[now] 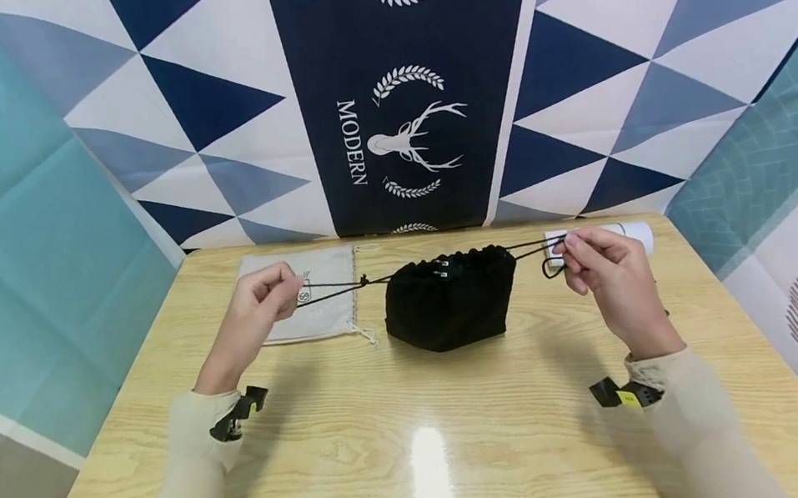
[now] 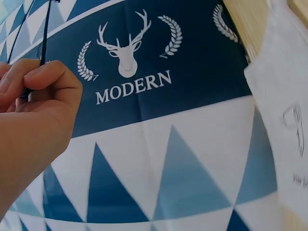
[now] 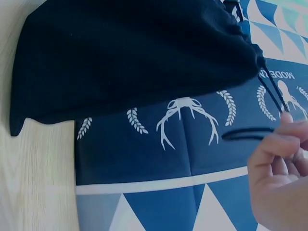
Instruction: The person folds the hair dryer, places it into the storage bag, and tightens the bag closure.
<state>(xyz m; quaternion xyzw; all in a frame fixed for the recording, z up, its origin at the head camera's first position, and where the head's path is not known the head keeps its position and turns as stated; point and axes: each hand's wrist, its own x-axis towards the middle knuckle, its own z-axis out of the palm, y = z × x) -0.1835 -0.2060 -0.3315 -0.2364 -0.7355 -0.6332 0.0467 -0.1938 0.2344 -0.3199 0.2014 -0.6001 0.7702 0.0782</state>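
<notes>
A black drawstring bag (image 1: 452, 309) is at the middle of the far half of the table, its mouth gathered and puckered. I cannot tell whether its base touches the wood. To its left, my left hand (image 1: 259, 301) grips a knotted black cord (image 1: 364, 281) with curled fingers. My right hand (image 1: 613, 275) pinches the opposite cord (image 1: 538, 246) between thumb and fingers, and a loop of it hangs free. Both cords run taut from the bag's mouth. In the right wrist view the bag (image 3: 120, 57) fills the upper left, beside the pinching hand (image 3: 279, 178).
A pale grey-white drawstring pouch (image 1: 328, 319) lies flat behind my left hand. Behind the right hand is a white, roll-like item (image 1: 637, 234), partly covered. A patterned cloth backdrop (image 1: 417, 154) rises at the far edge of the wooden table (image 1: 353, 474).
</notes>
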